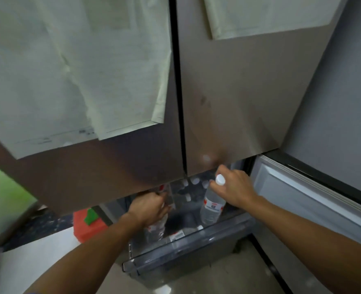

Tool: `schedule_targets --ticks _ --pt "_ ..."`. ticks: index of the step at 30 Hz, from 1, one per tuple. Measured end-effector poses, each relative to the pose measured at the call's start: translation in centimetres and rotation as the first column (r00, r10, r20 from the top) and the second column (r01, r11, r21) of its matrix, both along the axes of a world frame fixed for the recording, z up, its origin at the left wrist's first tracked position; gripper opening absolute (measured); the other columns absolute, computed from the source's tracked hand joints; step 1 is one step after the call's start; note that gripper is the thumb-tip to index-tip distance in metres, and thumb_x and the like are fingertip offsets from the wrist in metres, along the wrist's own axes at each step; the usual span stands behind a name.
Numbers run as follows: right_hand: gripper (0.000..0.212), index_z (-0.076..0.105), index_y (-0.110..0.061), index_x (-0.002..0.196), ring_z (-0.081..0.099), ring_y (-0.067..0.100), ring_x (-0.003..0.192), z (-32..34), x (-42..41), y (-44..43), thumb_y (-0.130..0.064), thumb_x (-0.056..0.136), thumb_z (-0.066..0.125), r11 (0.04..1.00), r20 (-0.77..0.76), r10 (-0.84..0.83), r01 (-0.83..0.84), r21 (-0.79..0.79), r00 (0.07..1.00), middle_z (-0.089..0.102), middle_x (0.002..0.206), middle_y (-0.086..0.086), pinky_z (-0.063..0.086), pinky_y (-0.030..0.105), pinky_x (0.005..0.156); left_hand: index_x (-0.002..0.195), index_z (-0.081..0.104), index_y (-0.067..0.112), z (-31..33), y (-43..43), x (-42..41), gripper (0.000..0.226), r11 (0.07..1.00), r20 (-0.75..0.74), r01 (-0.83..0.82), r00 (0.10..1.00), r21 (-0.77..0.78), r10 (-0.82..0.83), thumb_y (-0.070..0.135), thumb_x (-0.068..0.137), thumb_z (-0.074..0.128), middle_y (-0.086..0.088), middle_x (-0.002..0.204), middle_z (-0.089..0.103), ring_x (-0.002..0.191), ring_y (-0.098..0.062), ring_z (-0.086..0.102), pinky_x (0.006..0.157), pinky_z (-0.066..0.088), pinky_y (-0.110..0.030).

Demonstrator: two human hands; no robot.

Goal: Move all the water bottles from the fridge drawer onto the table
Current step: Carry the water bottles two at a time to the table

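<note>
The fridge drawer [188, 249] is pulled out below the closed upper doors. My right hand [232, 188] grips the neck of a clear water bottle [212, 206] with a white cap, held upright over the drawer's right side. My left hand [148, 207] is closed around a second clear bottle [156, 227] at the drawer's left side; its top is hidden by my fingers. Several more white-capped bottles [193, 184] stand at the back of the drawer, and another bottle [181, 233] lies near the front wall.
The brown fridge doors [228, 92] hang just above my hands, with paper sheets [73, 66] stuck on them. An open lower door [307, 204] stands at the right. A white surface [48, 255] and a red box [89, 225] lie at the left.
</note>
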State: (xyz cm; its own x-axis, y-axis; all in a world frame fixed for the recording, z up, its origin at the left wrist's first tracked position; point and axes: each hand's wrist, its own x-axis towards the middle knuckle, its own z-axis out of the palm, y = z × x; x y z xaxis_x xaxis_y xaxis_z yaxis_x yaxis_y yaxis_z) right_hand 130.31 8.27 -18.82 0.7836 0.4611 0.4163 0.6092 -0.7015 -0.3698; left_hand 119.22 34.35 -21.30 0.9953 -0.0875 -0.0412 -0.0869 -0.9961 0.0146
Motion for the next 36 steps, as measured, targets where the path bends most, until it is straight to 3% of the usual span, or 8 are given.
schedule_targets --ticks 5,9,12,15,18,23,27,36 --pt "0.027 0.041 -0.024 0.079 0.048 0.018 0.058 2.7 -0.7 0.1 -0.038 0.084 0.064 0.991 -0.040 0.124 -0.122 0.054 0.991 0.052 0.066 -0.004 0.031 0.027 0.054 0.100 0.049 0.016 3.7 -0.7 -4.7 0.030 0.985 0.260 -0.169 0.953 0.036 0.154 0.044 0.088 0.049 -0.012 0.085 0.069 0.074 -0.039 0.064 0.059 0.044 -0.036" --pt "0.026 0.042 -0.024 0.081 0.046 0.019 0.058 5.0 -2.1 -0.5 -0.041 0.085 0.061 0.973 0.015 0.212 -0.212 0.091 0.977 0.051 0.067 -0.005 0.034 0.029 0.056 0.094 0.044 0.021 7.0 -3.4 -8.6 0.026 0.946 0.342 -0.323 0.885 -0.034 0.315 0.046 0.090 0.047 -0.006 0.075 0.065 0.066 -0.030 0.063 0.063 0.052 -0.037" --pt "0.025 0.043 -0.023 0.080 0.046 0.020 0.056 7.2 -3.7 -1.5 -0.044 0.084 0.056 0.948 0.096 0.292 -0.301 0.104 0.952 0.050 0.065 -0.006 0.034 0.028 0.052 0.089 0.041 0.024 9.1 -5.9 -11.7 0.024 0.914 0.387 -0.403 0.837 -0.045 0.388 0.047 0.091 0.046 -0.001 0.072 0.062 0.058 -0.021 0.058 0.054 0.049 -0.031" --pt "0.024 0.041 -0.024 0.078 0.043 0.017 0.051 9.3 -6.2 -2.2 -0.045 0.082 0.051 0.908 0.160 0.386 -0.404 0.107 0.909 0.046 0.062 -0.008 0.021 0.020 0.045 0.086 0.042 0.020 11.2 -7.7 -14.9 0.025 0.860 0.465 -0.505 0.744 -0.080 0.480 0.044 0.090 0.049 -0.009 0.069 0.065 0.056 -0.029 0.059 0.054 0.049 -0.033" --pt "0.023 0.042 -0.023 0.078 0.043 0.016 0.050 10.1 -8.9 -2.1 -0.042 0.084 0.052 0.858 0.180 0.489 -0.508 0.075 0.854 0.047 0.062 -0.008 0.024 0.022 0.046 0.082 0.047 0.018 12.9 -8.8 -18.7 0.025 0.807 0.543 -0.580 0.643 -0.115 0.540 0.041 0.087 0.055 -0.013 0.065 0.065 0.053 -0.032 0.057 0.050 0.041 -0.031" --pt "0.025 0.048 -0.017 0.081 0.054 0.024 0.055 8.7 -15.9 -0.1 -0.040 0.087 0.055 0.771 0.113 0.635 -0.636 -0.029 0.765 0.058 0.067 0.002 0.044 0.033 0.051 0.085 0.054 0.020 13.2 -11.4 -28.7 0.028 0.682 0.460 -0.725 0.573 -0.101 0.678 0.047 0.087 0.052 -0.007 0.072 0.066 0.063 -0.029 0.061 0.058 0.049 -0.034" --pt "0.025 0.048 -0.020 0.081 0.043 0.016 0.050 6.4 -23.6 1.5 -0.044 0.087 0.054 0.648 0.087 0.761 -0.760 -0.053 0.643 0.056 0.066 0.000 0.027 0.021 0.045 0.083 0.050 0.021 11.2 -14.2 -38.8 0.027 0.544 0.355 -0.836 0.488 -0.072 0.797 0.047 0.087 0.052 -0.004 0.073 0.064 0.064 -0.027 0.059 0.055 0.040 -0.030" --pt "0.031 0.057 -0.014 0.093 0.059 0.029 0.065 4.4 -46.4 2.0 -0.044 0.086 0.054 0.320 0.035 0.947 -0.942 -0.101 0.318 0.069 0.081 0.013 0.041 0.033 0.057 0.084 0.050 0.019 9.6 -25.0 -64.8 0.027 0.182 0.338 -0.978 0.139 -0.100 0.931 0.046 0.089 0.053 0.001 0.067 0.057 0.058 -0.017 0.052 0.053 0.040 -0.029"
